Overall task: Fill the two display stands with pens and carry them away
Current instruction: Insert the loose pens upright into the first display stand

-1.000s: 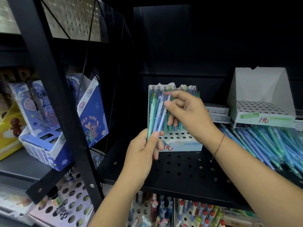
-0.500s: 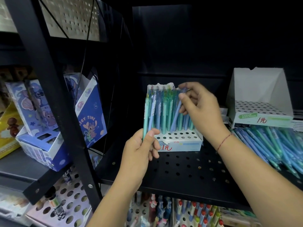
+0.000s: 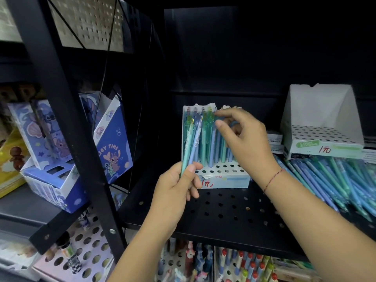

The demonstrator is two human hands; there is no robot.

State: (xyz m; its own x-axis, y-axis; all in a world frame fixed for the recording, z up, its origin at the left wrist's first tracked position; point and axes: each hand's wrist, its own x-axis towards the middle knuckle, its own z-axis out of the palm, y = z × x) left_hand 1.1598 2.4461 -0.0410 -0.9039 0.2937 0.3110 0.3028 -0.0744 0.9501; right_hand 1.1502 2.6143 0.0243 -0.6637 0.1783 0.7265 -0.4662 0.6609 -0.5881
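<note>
A white display stand (image 3: 222,178) with rows of holes sits on the black perforated shelf (image 3: 223,212), its back rows filled with upright blue and green pens (image 3: 210,143). My left hand (image 3: 177,188) grips two pens (image 3: 191,143), one green and one blue, upright just left of the stand. My right hand (image 3: 246,141) is at the tops of the standing pens, thumb and forefinger pinching one of them. A second white stand (image 3: 325,137) at the right back holds no pens. Loose blue and green pens (image 3: 335,180) lie piled in front of it.
A black slanted frame post (image 3: 67,119) runs down the left. Behind it are blue cartoon boxes (image 3: 114,147) on a lower shelf. Small white boxes (image 3: 274,140) sit between the two stands. Below the shelf stand racks of colourful pens (image 3: 240,263).
My right hand took a pen from the left hand's bunch, carried it to the stand and set it among the standing pens. The left hand now holds fewer pens.
</note>
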